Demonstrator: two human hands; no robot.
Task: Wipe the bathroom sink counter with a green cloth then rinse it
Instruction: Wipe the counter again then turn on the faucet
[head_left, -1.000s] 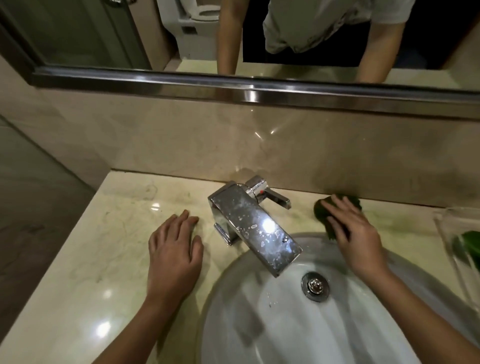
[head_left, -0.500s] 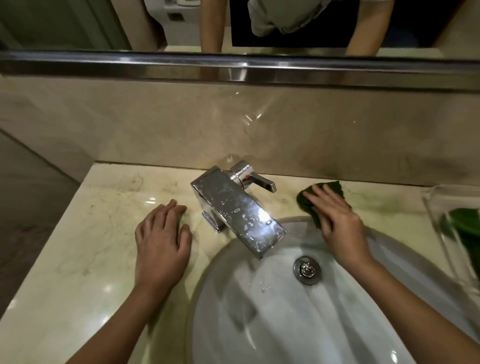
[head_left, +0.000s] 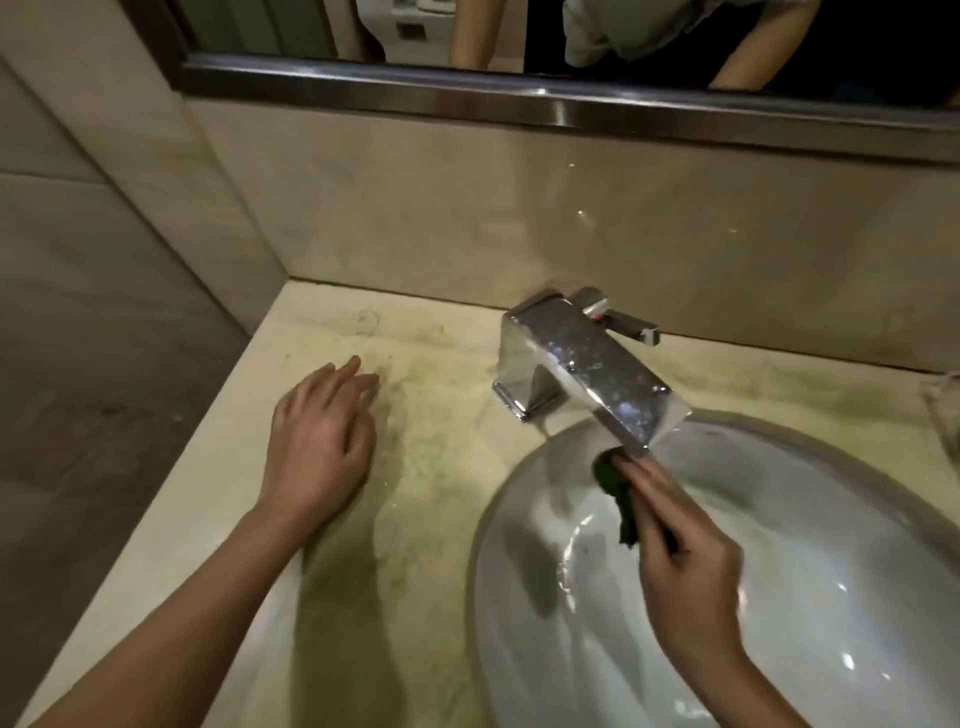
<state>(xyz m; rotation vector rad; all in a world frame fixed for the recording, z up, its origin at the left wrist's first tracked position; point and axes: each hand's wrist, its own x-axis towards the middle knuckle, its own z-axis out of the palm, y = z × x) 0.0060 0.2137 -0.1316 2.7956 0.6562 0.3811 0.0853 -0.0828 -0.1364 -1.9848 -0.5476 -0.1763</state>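
The green cloth (head_left: 615, 493) hangs bunched inside the white sink basin (head_left: 779, 597), just under the tip of the chrome faucet (head_left: 582, 374). My right hand (head_left: 680, 551) grips the cloth from the right, fingers pointing up-left toward the spout. My left hand (head_left: 322, 441) rests flat, palm down, on the pale marble counter (head_left: 426, 467) left of the faucet. Green-tinted smears show on the counter around the basin. No water stream is visible from the spout.
A tiled wall (head_left: 519, 218) rises behind the counter, with a metal-framed mirror (head_left: 519, 104) above it. A clear glass container (head_left: 948, 415) stands at the far right edge. The counter's left edge drops to a dark floor (head_left: 78, 415).
My right hand has brought the cloth from the counter right of the faucet down into the basin under the spout. The view has swung left; my left hand stays flat on the counter.
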